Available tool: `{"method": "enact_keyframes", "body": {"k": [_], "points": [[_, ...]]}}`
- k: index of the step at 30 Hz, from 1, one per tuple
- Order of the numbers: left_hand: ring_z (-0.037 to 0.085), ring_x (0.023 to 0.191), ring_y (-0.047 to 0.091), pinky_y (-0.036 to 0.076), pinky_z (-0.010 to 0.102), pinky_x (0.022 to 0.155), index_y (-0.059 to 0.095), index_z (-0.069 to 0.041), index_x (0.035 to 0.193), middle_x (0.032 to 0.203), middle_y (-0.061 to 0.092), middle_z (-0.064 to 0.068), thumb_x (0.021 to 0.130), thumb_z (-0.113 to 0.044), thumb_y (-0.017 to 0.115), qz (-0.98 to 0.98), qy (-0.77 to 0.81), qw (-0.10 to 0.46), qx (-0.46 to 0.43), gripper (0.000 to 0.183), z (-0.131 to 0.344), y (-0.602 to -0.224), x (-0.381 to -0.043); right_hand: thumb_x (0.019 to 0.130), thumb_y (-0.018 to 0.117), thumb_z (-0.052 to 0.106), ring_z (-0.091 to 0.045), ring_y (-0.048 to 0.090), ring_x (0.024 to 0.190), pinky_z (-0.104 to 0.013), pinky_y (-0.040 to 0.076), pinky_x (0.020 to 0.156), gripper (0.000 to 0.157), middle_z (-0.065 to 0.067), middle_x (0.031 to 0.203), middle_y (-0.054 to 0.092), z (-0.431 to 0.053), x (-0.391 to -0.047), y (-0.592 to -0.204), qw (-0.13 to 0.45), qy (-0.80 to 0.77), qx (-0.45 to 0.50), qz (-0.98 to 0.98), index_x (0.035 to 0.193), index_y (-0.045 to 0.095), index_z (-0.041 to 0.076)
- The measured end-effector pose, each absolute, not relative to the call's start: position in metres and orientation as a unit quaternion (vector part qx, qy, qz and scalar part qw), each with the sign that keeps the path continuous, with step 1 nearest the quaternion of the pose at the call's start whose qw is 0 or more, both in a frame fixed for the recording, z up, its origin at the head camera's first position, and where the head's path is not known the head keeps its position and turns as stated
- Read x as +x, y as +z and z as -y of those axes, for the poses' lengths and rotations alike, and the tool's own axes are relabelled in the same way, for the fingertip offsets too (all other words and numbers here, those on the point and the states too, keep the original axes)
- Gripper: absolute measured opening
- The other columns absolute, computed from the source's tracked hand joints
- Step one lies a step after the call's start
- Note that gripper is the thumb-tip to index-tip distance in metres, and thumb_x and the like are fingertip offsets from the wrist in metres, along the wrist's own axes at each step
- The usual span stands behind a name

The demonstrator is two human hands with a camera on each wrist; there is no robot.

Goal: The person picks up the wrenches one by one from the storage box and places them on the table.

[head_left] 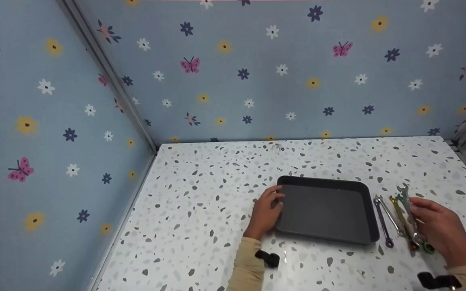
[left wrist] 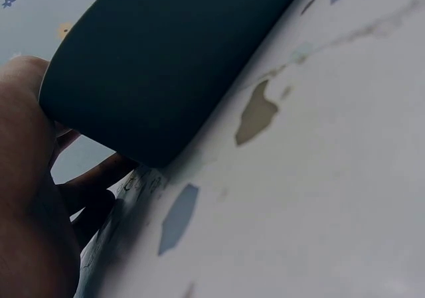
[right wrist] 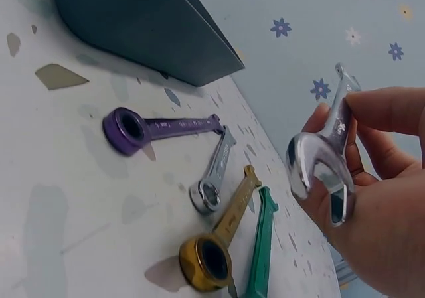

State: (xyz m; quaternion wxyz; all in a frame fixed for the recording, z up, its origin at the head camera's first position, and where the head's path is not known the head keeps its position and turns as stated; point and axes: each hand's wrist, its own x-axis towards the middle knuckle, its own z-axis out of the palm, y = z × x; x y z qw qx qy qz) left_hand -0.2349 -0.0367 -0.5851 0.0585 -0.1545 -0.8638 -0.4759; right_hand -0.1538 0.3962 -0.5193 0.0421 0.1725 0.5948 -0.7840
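Because the right hand (right wrist: pixel 378 198) pinches the silver wrench (right wrist: pixel 323 158) only between thumb and fingertips, lifted clear of the table (head_left: pixel 200 202), it could slip and clatter among the purple wrench (right wrist: pixel 156 127), gold wrench (right wrist: pixel 222 238) and green wrench (right wrist: pixel 261 245) lying right of the tray (head_left: pixel 326 210). The left hand (head_left: pixel 266 212) grips the tray's left rim.

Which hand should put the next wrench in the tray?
Probably the right hand: it already holds a silver wrench beside the tray. The left hand grips the tray's far edge, steadying it.
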Motion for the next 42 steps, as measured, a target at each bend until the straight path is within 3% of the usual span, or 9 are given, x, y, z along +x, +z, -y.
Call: {"method": "enact_keyframes", "body": {"k": [5, 10, 13, 25, 31, 38, 42], "points": [[0.015, 0.137, 0.045, 0.019, 0.066, 0.115, 0.071, -0.011, 0.120, 0.146, 0.053, -0.007, 0.097, -0.011, 0.061, 0.864, -0.473, 0.058, -0.163, 0.025, 0.038, -0.584, -0.234, 0.086, 0.080, 0.011, -0.009, 0.064, 0.087, -0.031, 0.056, 0.069, 0.024, 0.012, 0.097, 0.068, -0.402, -0.153, -0.525, 0.037, -0.763, 0.225, -0.605, 0.108, 0.074, 0.020], [0.014, 0.137, 0.045, 0.033, 0.045, 0.115, 0.071, -0.008, 0.119, 0.145, 0.053, -0.006, 0.096, -0.009, 0.062, 0.862, -0.474, 0.062, -0.168, 0.025, 0.038, -0.584, -0.235, 0.086, 0.081, 0.014, -0.009, 0.062, 0.087, -0.032, 0.055, 0.068, 0.024, 0.015, 0.095, 0.067, -0.407, -0.153, -0.528, 0.039, -0.750, 0.250, -0.610, 0.106, 0.073, 0.024], [0.014, 0.137, 0.045, 0.034, 0.042, 0.114, 0.071, -0.007, 0.119, 0.145, 0.053, -0.005, 0.096, -0.008, 0.062, 0.861, -0.476, 0.063, -0.168, 0.025, 0.038, -0.585, -0.235, 0.087, 0.080, 0.015, -0.009, 0.061, 0.085, -0.032, 0.055, 0.067, 0.022, 0.015, 0.094, 0.067, -0.410, -0.153, -0.528, 0.034, -0.744, 0.256, -0.616, 0.106, 0.073, 0.025], [0.015, 0.138, 0.045, 0.016, 0.068, 0.114, 0.072, -0.011, 0.119, 0.145, 0.053, -0.007, 0.096, -0.011, 0.062, 0.863, -0.475, 0.061, -0.162, 0.025, 0.037, -0.586, -0.235, 0.091, 0.075, 0.010, -0.008, 0.059, 0.089, -0.028, 0.055, 0.069, 0.025, 0.017, 0.095, 0.063, -0.422, -0.156, -0.534, 0.034, -0.719, 0.310, -0.621, 0.108, 0.071, 0.028], [0.015, 0.138, 0.044, 0.015, 0.069, 0.114, 0.072, -0.012, 0.119, 0.146, 0.053, -0.007, 0.096, -0.011, 0.062, 0.864, -0.474, 0.059, -0.160, 0.025, 0.037, -0.585, -0.235, 0.099, 0.063, 0.012, -0.011, 0.056, 0.093, -0.025, 0.055, 0.071, 0.029, 0.011, 0.108, 0.053, -0.430, -0.159, -0.535, 0.048, -0.642, 0.337, -0.687, 0.123, 0.062, 0.028], [0.015, 0.137, 0.046, 0.024, 0.061, 0.115, 0.072, -0.012, 0.118, 0.145, 0.053, -0.007, 0.096, -0.010, 0.062, 0.864, -0.472, 0.065, -0.160, 0.025, 0.037, -0.583, -0.235, 0.099, 0.063, 0.012, -0.009, 0.059, 0.089, -0.024, 0.056, 0.069, 0.029, 0.011, 0.106, 0.054, -0.439, -0.160, -0.543, 0.051, -0.623, 0.348, -0.698, 0.124, 0.061, 0.027], [0.016, 0.137, 0.045, 0.019, 0.067, 0.114, 0.072, -0.011, 0.118, 0.145, 0.054, -0.006, 0.095, -0.010, 0.062, 0.865, -0.473, 0.064, -0.156, 0.025, 0.036, -0.583, -0.234, 0.099, 0.061, 0.013, -0.011, 0.059, 0.090, -0.025, 0.056, 0.068, 0.028, 0.009, 0.106, 0.055, -0.446, -0.160, -0.549, 0.052, -0.614, 0.345, -0.707, 0.124, 0.060, 0.026]]}}
